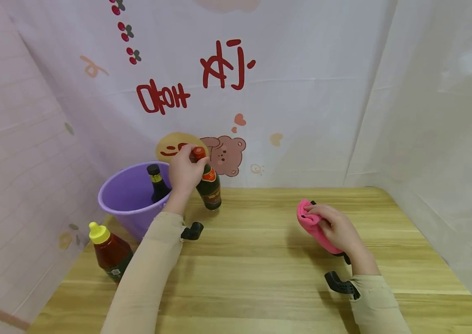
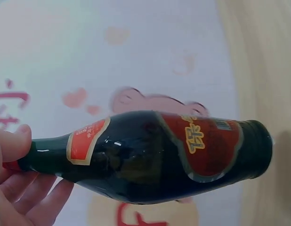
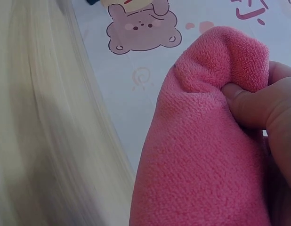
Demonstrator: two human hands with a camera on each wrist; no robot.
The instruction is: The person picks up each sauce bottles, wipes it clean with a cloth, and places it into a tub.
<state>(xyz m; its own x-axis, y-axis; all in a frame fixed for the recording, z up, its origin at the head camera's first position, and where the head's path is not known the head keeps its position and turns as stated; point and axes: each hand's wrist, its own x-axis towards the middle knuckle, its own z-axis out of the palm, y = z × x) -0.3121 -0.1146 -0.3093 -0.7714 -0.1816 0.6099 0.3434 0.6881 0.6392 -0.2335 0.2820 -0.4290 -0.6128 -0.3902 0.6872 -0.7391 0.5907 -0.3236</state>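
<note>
My left hand point(image 1: 187, 171) grips a dark green glass bottle point(image 1: 210, 190) by its neck, just under the red cap. Red labels with gold edges show on the bottle point(image 2: 150, 157) in the left wrist view. It leans slightly, base down; whether the base touches the table I cannot tell. On the right, my right hand point(image 1: 338, 227) pinches a folded pink cloth point(image 1: 313, 227) with dark trim at its ends. The cloth's fuzzy pile point(image 3: 202, 150) fills much of the right wrist view, the thumb pressed into a fold.
A purple bucket point(image 1: 112, 211) stands at the left, with a dark, black-capped bottle point(image 1: 158, 185) inside. Closer to me is a red-brown sauce bottle point(image 1: 111, 253) with a yellow cap, partly behind my left sleeve. A printed cloth backdrop point(image 1: 302, 93) rises behind the wooden table point(image 1: 252, 269).
</note>
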